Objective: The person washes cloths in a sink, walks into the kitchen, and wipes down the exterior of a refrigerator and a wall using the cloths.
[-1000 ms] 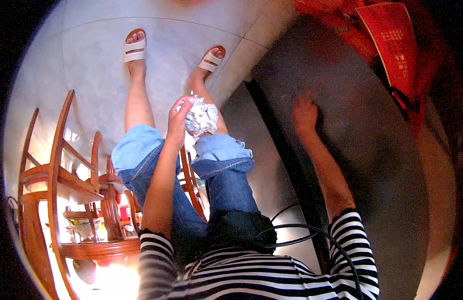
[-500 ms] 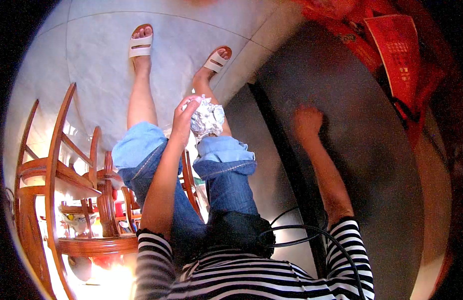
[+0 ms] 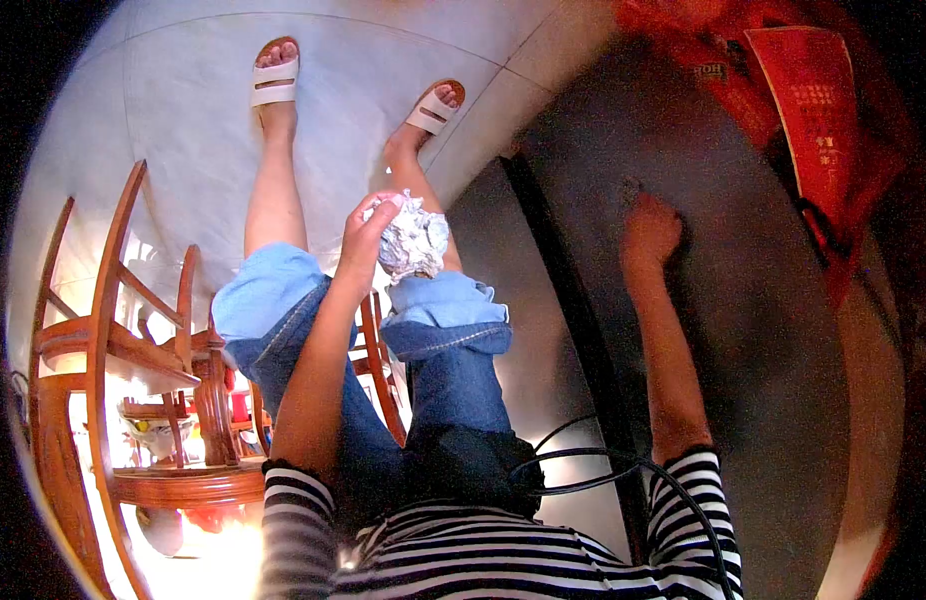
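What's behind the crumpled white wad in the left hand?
Behind the wad in the left hand, the right shin shows above, the rolled denim cuff below. The stretch of leg between is mostly covered; whether the wad touches it can't be told.

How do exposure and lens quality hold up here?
Head view: white glare washes out detail near the wooden chair; the right hand looks dim and grainy against the dark surface. Head view: strong wide-angle bending, black corners, red sheet's print illegible.
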Tool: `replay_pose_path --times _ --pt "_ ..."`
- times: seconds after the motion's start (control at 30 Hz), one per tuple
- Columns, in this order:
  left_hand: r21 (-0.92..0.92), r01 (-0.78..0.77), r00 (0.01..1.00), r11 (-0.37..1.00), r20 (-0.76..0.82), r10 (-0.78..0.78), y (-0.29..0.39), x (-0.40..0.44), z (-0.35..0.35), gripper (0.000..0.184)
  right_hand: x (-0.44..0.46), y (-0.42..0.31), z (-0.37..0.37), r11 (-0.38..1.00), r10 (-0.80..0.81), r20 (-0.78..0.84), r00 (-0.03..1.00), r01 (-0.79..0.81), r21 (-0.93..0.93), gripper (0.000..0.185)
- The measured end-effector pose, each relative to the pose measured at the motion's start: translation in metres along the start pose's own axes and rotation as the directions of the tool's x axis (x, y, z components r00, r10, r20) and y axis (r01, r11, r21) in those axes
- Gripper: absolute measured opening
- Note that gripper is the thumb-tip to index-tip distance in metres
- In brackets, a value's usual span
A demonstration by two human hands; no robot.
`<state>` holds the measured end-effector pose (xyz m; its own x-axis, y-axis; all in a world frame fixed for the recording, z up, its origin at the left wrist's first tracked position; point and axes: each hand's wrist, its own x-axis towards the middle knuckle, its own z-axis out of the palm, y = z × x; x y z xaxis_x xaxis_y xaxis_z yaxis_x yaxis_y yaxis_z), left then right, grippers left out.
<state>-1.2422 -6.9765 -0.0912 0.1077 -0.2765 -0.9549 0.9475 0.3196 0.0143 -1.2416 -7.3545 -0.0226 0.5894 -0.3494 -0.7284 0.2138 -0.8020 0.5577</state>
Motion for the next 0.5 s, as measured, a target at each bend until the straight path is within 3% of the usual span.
replay_pose_path --times 0.1,0.13,0.2,0.27,0.4,0.5 --pt "0.122 -0.052 0.999 0.991 -0.007 0.054 -0.004 0.003 -0.004 0.021 0.033 -0.023 0.049 0.994 -0.106 -0.044 0.993 0.106 -0.009 0.019" --pt "0.084 -0.035 0.999 0.996 -0.007 0.036 0.0 0.001 -0.004 0.022 0.042 -0.029 0.054 0.988 -0.156 -0.06 0.986 0.154 -0.03 0.018" --pt "0.065 -0.058 0.997 0.996 -0.055 0.062 0.003 0.001 -0.004 0.022 0.046 -0.032 0.062 0.992 -0.107 -0.047 0.993 0.11 0.062 0.017" --pt "0.017 -0.064 0.994 0.998 -0.087 0.065 0.003 0.0 0.002 0.02 0.028 -0.022 0.05 0.993 -0.086 -0.05 0.995 0.09 0.078 0.018" --pt "0.073 -0.026 1.0 0.997 0.01 0.025 0.002 -0.001 0.002 0.021 -0.046 0.011 -0.003 0.996 -0.087 -0.037 0.996 0.086 -0.031 0.02" --pt "0.047 0.003 1.0 0.999 -0.007 -0.002 0.001 0.002 0.003 0.021 -0.019 0.003 0.013 0.987 -0.153 -0.04 0.987 0.15 -0.061 0.019"
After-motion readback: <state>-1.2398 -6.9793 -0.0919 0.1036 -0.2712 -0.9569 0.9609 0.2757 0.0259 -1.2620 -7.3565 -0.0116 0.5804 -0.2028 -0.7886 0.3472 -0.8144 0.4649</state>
